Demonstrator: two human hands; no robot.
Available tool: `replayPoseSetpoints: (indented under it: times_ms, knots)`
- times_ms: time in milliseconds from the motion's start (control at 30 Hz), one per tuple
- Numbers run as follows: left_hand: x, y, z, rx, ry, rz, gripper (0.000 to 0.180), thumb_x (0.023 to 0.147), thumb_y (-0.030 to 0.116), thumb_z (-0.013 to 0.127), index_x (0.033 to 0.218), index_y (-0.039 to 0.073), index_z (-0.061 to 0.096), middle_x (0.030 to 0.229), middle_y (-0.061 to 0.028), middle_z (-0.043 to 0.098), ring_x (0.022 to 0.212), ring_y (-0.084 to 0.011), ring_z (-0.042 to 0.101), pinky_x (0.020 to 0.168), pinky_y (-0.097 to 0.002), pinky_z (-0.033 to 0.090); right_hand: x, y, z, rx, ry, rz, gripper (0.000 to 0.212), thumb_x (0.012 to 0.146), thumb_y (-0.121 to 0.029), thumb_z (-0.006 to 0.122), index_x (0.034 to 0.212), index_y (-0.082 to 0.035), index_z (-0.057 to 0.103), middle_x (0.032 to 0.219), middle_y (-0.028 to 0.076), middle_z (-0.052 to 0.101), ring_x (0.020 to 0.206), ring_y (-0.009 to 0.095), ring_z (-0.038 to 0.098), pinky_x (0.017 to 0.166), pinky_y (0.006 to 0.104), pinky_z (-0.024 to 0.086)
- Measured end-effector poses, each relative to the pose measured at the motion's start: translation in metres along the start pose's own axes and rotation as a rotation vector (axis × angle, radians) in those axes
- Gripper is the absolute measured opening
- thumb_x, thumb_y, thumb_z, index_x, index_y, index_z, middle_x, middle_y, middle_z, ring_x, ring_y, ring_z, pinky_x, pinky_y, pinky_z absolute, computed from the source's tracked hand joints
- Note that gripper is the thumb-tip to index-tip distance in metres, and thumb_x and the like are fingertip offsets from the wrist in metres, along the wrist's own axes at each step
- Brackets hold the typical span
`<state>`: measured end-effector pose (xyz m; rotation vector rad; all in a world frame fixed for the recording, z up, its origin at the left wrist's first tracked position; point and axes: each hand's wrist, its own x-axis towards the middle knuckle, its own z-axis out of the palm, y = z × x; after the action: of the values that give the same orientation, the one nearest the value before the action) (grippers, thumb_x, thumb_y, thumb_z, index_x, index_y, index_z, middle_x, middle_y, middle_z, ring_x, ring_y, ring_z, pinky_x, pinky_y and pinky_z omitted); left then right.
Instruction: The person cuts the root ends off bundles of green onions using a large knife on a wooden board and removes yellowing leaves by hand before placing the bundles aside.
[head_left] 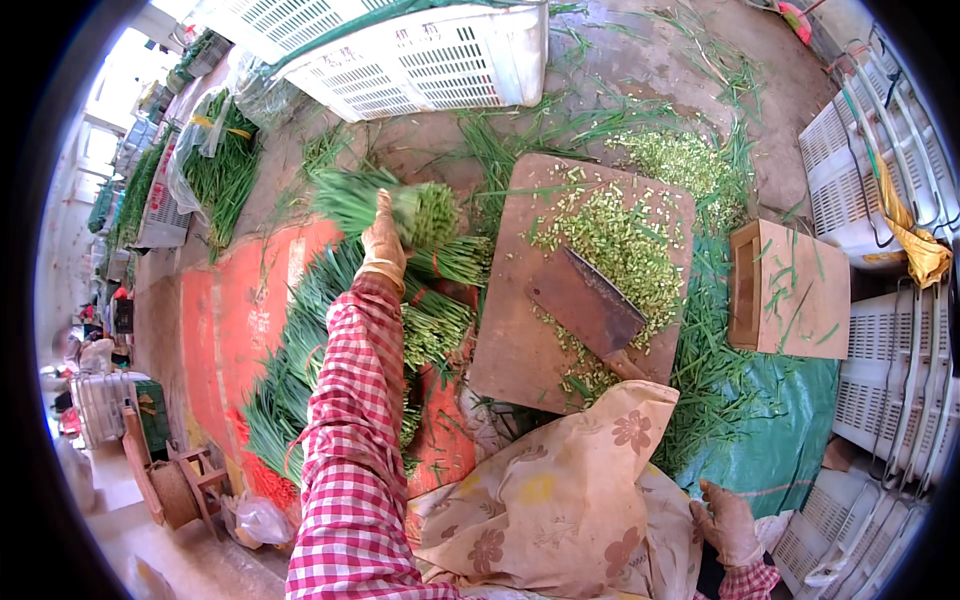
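Note:
My left hand, in a thin pale glove, is closed around a bunch of garlic chives. Its trimmed stem ends point right and its leaves left, above a pile of more chive bunches tied with red bands. My right hand, also gloved, rests low at the right beside my lap, fingers apart and loosely bent, with nothing seen in it. Between the hands lies a wooden chopping board, strewn with chopped stem ends. A dark-bladed cleaver lies flat on it, handle toward me.
A flowered cloth covers my lap. White plastic crates stand ahead, and more crates line the right side. A small wooden stool sits right of the board, by a green sheet. Red sheeting lies left.

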<state>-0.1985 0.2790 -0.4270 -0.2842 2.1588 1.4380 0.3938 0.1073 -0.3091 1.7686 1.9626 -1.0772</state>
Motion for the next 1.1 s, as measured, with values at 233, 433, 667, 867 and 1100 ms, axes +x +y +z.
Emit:
replayPoseSetpoints:
  times_ms: [233, 433, 667, 867, 1100]
  knots:
    - [0.013, -0.086, -0.011, 1.693, -0.383, 1.344, 0.094, 0.071, 0.028, 0.079, 0.147, 0.012, 0.026, 0.14, -0.0058, 0.047, 0.126, -0.0244, 0.048, 0.095, -0.0484, 0.044, 0.011, -0.008, 0.003, -0.065, -0.077, 0.006, 0.042, 0.084, -0.027, 0.064, 0.116, -0.001, 0.061, 0.094, 0.02, 0.067, 0.086, 0.036, 0.065, 0.074, 0.0426, 0.052]
    - [0.035, -0.085, 0.005, 1.958, -0.472, 1.134, 0.124, 0.056, 0.035, 0.088, 0.149, 0.01, 0.011, 0.137, -0.008, 0.046, 0.123, -0.0264, 0.047, 0.092, -0.0509, 0.045, 0.017, -0.005, 0.008, 0.039, -0.079, -0.006, 0.042, 0.083, -0.026, 0.064, 0.117, -0.002, 0.061, 0.095, 0.02, 0.067, 0.086, 0.036, 0.065, 0.075, 0.0422, 0.052]
    - [0.053, -0.051, -0.021, 1.474, -0.333, 1.245, 0.069, 0.055, 0.027, 0.085, 0.113, 0.004, 0.054, 0.112, -0.0146, 0.057, 0.11, -0.0327, 0.052, 0.093, -0.0413, 0.045, 0.017, 0.015, 0.001, -0.024, -0.102, 0.017, 0.045, 0.079, -0.026, 0.07, 0.115, -0.001, 0.062, 0.091, 0.019, 0.067, 0.083, 0.034, 0.065, 0.073, 0.0408, 0.052]
    - [-0.012, 0.024, -0.045, 1.013, -0.38, 1.5, 0.07, 0.06, 0.03, 0.086, 0.117, 0.006, 0.052, 0.109, -0.0144, 0.056, 0.102, -0.0329, 0.053, 0.089, -0.0411, 0.045, 0.088, -0.049, -0.037, 0.107, 0.422, -0.326, 0.031, 0.084, -0.016, 0.065, 0.112, -0.002, 0.063, 0.087, 0.017, 0.067, 0.075, 0.032, 0.065, 0.068, 0.0392, 0.052]
    - [-0.188, 0.072, -0.06, 0.95, -0.868, 1.357, 0.07, 0.06, 0.04, 0.086, 0.113, 0.005, 0.056, 0.107, -0.0138, 0.062, 0.101, -0.0303, 0.06, 0.085, -0.0403, 0.048, 0.189, -0.103, 0.052, 0.233, 0.324, -0.446, 0.047, 0.084, -0.015, 0.066, 0.129, -0.008, 0.052, 0.095, 0.019, 0.065, 0.09, 0.033, 0.065, 0.074, 0.0397, 0.053]
